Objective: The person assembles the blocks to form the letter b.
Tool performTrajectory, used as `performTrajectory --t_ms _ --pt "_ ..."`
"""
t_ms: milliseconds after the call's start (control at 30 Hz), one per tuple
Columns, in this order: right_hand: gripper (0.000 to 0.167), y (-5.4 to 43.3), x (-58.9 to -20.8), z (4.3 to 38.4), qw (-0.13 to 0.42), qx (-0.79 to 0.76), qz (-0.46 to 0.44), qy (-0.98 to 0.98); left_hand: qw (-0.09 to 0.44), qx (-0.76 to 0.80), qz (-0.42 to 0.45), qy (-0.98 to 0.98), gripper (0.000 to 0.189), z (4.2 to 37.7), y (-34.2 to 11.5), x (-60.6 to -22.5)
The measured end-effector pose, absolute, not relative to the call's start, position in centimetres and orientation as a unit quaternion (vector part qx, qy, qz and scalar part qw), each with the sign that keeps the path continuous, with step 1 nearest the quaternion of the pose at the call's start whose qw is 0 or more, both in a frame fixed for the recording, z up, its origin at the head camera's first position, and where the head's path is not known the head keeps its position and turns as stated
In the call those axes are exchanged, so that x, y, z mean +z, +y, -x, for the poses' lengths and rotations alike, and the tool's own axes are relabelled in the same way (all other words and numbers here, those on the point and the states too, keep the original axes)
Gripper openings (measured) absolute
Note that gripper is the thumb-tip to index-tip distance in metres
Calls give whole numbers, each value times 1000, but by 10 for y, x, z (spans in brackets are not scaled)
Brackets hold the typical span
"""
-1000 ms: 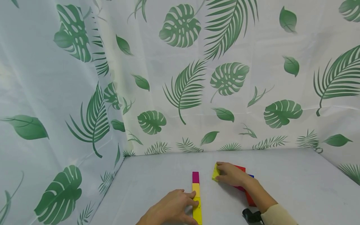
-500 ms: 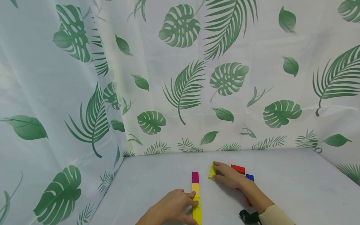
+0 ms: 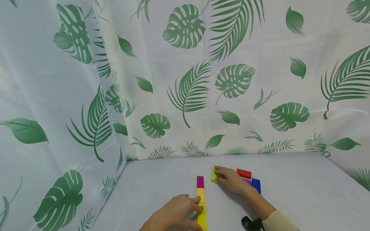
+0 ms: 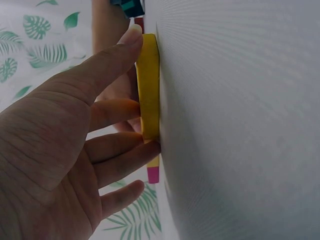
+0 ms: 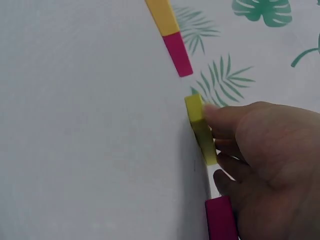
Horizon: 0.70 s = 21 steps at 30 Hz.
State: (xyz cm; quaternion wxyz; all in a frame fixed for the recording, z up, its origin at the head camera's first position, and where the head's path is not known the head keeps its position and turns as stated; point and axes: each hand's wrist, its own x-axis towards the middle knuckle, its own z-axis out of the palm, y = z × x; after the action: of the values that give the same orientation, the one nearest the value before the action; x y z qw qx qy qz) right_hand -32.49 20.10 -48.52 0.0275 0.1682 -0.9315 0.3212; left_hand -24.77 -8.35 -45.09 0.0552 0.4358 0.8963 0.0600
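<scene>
A row of blocks runs away from me in the head view: a magenta block [image 3: 200, 182] at the far end, an orange-yellow block [image 3: 200, 193] behind it, and a long yellow block [image 3: 202, 221] nearest. My left hand [image 3: 176, 213] rests its fingertips on the two nearer blocks. In the left wrist view its thumb [image 4: 131, 37] lies at the near end of the long yellow block [image 4: 149, 90], fingers extended. To the right of the row's far end, my right hand [image 3: 232, 182] pinches a lemon-yellow block [image 5: 200, 127] between thumb and fingers, close over the table.
Beside the right forearm lie a red block [image 3: 244, 173], a blue block [image 3: 256, 185] and a partly covered purple block [image 3: 247, 181]. Another magenta block [image 5: 221, 220] shows below the hand in the right wrist view. A leaf-patterned curtain [image 3: 185, 96] borders the grey-white table [image 3: 138, 186].
My right hand has moved left with the lemon-yellow block, nearer the row. More of the red, blue and purple blocks shows behind it. The left hand stays in place.
</scene>
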Motion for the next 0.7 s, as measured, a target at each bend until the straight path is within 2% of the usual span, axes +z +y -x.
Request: performTrajectory --t_ms 300,700 --pt "42 191 -485 328 37 340 -168 -924 66 63 -423 901 61 247 -82 -449" --pt "36 173 -487 339 55 353 -159 -920 46 58 -440 895 61 249 -83 -453"
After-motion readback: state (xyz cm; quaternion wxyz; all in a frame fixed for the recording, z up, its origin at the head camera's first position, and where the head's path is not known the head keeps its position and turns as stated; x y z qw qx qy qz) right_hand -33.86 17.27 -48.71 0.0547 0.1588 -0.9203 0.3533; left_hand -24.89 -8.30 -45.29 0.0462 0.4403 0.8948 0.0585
